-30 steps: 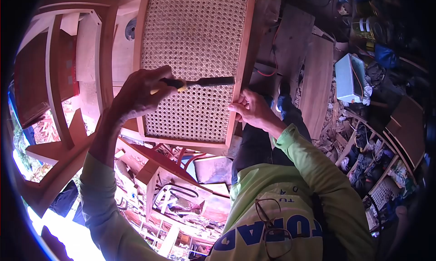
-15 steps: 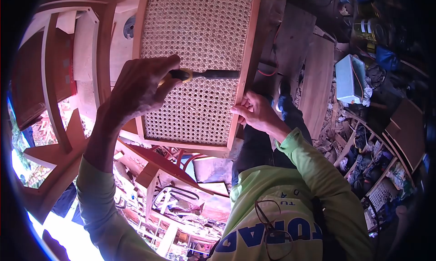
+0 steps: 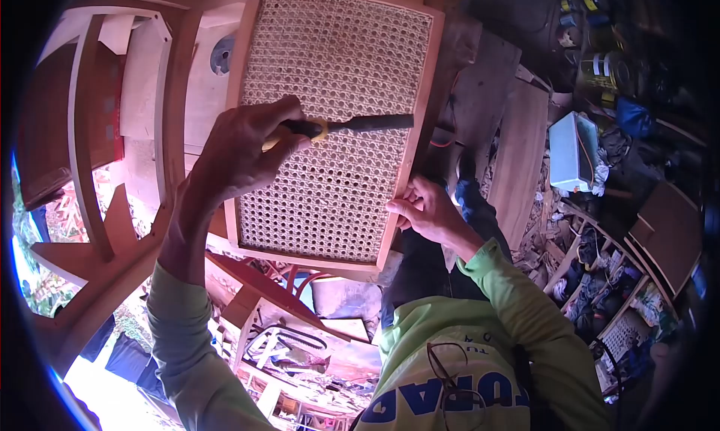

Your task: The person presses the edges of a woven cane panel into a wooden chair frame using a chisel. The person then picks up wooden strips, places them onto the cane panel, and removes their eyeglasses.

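Observation:
My left hand [image 3: 244, 150] grips the black and yellow handle of a flat, dark-bladed tool [image 3: 375, 123]. The tool lies level above a woven cane panel [image 3: 330, 63], its tip over the right rail of the panel's wooden frame [image 3: 431, 63]. Whether the blade touches the rail is unclear. Lower on that rail, my right hand [image 3: 427, 210] pinches the frame's edge between thumb and fingers, below the blade tip.
Curved wooden frame parts [image 3: 169, 108] stand at the left. A light blue container [image 3: 574, 152] and piled scraps are at the right. Below the panel are a red board [image 3: 262, 292] and a cluttered surface. Glasses [image 3: 454, 378] hang on the shirt.
The panel has shifted a little right and down in the view. My left hand and the tool have moved right, and my right hand has moved slightly down with the frame edge.

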{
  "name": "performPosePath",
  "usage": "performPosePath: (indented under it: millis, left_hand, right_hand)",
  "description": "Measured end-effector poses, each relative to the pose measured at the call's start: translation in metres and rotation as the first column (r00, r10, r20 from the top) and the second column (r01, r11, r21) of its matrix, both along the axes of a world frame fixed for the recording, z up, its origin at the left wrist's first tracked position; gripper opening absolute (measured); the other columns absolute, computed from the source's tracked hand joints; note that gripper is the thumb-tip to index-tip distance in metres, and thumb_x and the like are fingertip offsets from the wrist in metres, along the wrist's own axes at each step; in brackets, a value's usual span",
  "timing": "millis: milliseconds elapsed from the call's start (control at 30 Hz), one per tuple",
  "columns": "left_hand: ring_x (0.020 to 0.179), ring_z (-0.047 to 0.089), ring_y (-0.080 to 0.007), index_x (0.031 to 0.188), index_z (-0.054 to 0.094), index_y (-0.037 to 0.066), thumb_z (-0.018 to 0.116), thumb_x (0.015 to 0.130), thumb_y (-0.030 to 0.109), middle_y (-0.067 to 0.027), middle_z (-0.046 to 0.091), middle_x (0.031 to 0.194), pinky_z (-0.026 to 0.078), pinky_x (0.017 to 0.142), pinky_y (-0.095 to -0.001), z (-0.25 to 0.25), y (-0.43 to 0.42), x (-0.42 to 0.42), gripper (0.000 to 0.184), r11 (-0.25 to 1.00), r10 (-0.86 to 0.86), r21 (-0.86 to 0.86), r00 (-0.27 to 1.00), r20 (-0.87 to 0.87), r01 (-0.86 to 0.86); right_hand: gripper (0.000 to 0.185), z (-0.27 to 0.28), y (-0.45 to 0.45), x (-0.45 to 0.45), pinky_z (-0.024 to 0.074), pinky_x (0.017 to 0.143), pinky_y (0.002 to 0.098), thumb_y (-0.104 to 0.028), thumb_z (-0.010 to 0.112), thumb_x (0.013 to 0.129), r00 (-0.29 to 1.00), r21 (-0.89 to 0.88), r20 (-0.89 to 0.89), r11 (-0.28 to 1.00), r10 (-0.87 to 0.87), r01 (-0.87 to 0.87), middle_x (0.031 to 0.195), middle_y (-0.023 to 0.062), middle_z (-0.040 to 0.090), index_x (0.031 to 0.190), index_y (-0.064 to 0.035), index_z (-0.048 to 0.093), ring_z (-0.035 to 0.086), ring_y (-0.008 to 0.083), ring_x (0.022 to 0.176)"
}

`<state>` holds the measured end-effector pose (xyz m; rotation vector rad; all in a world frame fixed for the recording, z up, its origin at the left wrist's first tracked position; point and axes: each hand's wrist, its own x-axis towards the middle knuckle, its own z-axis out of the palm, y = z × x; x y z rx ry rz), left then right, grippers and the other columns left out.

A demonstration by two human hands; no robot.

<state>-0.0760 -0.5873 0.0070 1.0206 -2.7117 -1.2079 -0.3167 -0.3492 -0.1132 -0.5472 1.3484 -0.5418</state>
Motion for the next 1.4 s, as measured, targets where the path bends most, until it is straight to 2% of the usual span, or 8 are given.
performPosePath:
  millis: [767, 867, 967, 1000, 1033, 1100, 1200, 1400]
  left_hand:
    - [0.078, 0.076, -0.0311, 0.106, 0.069, 0.003, 0.081, 0.095, 0.005, -0.0129, 0.078, 0.088, 0.057, 0.066, -0.0487, 0.012, -0.034, -0.026, 0.016, 0.960, -0.247, -0.118, 0.966, 0.077, 0.255]
    - [0.076, 0.075, -0.0270, 0.105, 0.070, 0.003, 0.079, 0.099, 0.010, -0.0111, 0.078, 0.087, 0.057, 0.067, -0.0454, 0.004, -0.030, -0.019, 0.013, 0.981, -0.188, -0.026, 0.976, 0.113, 0.192]
    - [0.074, 0.073, -0.0224, 0.104, 0.071, 0.004, 0.077, 0.102, 0.016, -0.0109, 0.079, 0.088, 0.057, 0.068, -0.0408, 0.011, -0.025, -0.015, 0.013, 0.915, -0.050, 0.380, 0.892, 0.450, -0.140]
    - [0.072, 0.070, -0.0199, 0.104, 0.072, 0.004, 0.074, 0.103, 0.021, -0.0119, 0.078, 0.090, 0.055, 0.068, -0.0374, 0.002, -0.014, 0.000, 0.017, 0.893, 0.021, 0.430, 0.965, 0.261, -0.136]
    - [0.076, 0.074, -0.0210, 0.105, 0.071, 0.002, 0.076, 0.103, 0.017, -0.0130, 0.079, 0.092, 0.057, 0.067, -0.0389, 0.001, -0.007, 0.008, 0.015, 0.946, -0.026, 0.323, 0.991, 0.128, -0.016]
    - [0.081, 0.079, -0.0234, 0.106, 0.069, 0.002, 0.079, 0.100, 0.012, -0.0132, 0.080, 0.093, 0.058, 0.068, -0.0397, 0.000, 0.007, 0.008, 0.015, 0.975, 0.057, 0.212, 0.997, 0.043, -0.064]
    - [0.084, 0.082, -0.0271, 0.106, 0.068, 0.002, 0.082, 0.097, 0.009, -0.0141, 0.080, 0.093, 0.060, 0.069, -0.0417, 0.012, 0.005, 0.012, 0.018, 1.000, -0.022, 0.008, 0.998, 0.064, 0.022]
    - [0.077, 0.079, -0.0310, 0.103, 0.067, 0.005, 0.084, 0.094, 0.010, -0.0126, 0.078, 0.088, 0.057, 0.062, -0.0423, 0.016, -0.001, 0.002, 0.020, 0.988, -0.132, -0.061, 0.987, 0.090, 0.138]
  right_hand:
    - [0.029, 0.005, -0.002, -0.001, 0.0654, 0.069, 0.0323, -0.023, 0.084, 0.102, 1.000, -0.038, 0.013, 0.999, -0.023, 0.024, 0.093, 0.0079, 0.076, 0.108, 0.0009, 0.068, 0.073, 0.0130, 0.082]
    - [0.030, 0.000, 0.000, 0.002, 0.0653, 0.068, 0.0320, -0.023, 0.083, 0.102, 0.995, -0.052, -0.089, 0.998, 0.035, -0.040, 0.092, 0.0077, 0.075, 0.111, 0.0011, 0.067, 0.073, 0.0133, 0.082]
    - [0.031, 0.006, -0.003, 0.002, 0.0656, 0.069, 0.0322, -0.023, 0.083, 0.102, 1.000, 0.029, -0.007, 0.999, -0.026, 0.026, 0.092, 0.0078, 0.074, 0.113, 0.0011, 0.066, 0.073, 0.0135, 0.081]
    - [0.032, 0.000, 0.000, -0.001, 0.0665, 0.070, 0.0332, -0.023, 0.083, 0.102, 1.000, -0.030, 0.004, 1.000, 0.009, -0.009, 0.094, 0.0083, 0.073, 0.114, 0.0006, 0.065, 0.073, 0.0141, 0.082]
    - [0.032, -0.002, 0.002, -0.002, 0.0673, 0.071, 0.0341, -0.023, 0.082, 0.102, 1.000, -0.047, 0.026, 0.999, 0.006, -0.005, 0.096, 0.0092, 0.074, 0.113, 0.0010, 0.065, 0.073, 0.0146, 0.083]
    - [0.032, 0.001, 0.000, 0.000, 0.0689, 0.071, 0.0352, -0.022, 0.079, 0.105, 1.000, 0.003, 0.014, 1.000, 0.009, -0.009, 0.103, 0.0144, 0.075, 0.116, 0.0044, 0.064, 0.080, 0.0220, 0.085]
    - [0.031, 0.005, -0.005, -0.003, 0.0679, 0.073, 0.0344, -0.023, 0.081, 0.103, 0.999, 0.041, 0.011, 0.999, 0.033, -0.033, 0.096, 0.0100, 0.075, 0.113, 0.0020, 0.066, 0.075, 0.0154, 0.086]
    - [0.034, 0.007, -0.005, -0.003, 0.0690, 0.072, 0.0352, -0.023, 0.079, 0.106, 0.999, 0.006, 0.012, 0.999, 0.036, -0.036, 0.103, 0.0148, 0.076, 0.114, 0.0060, 0.064, 0.081, 0.0222, 0.086]
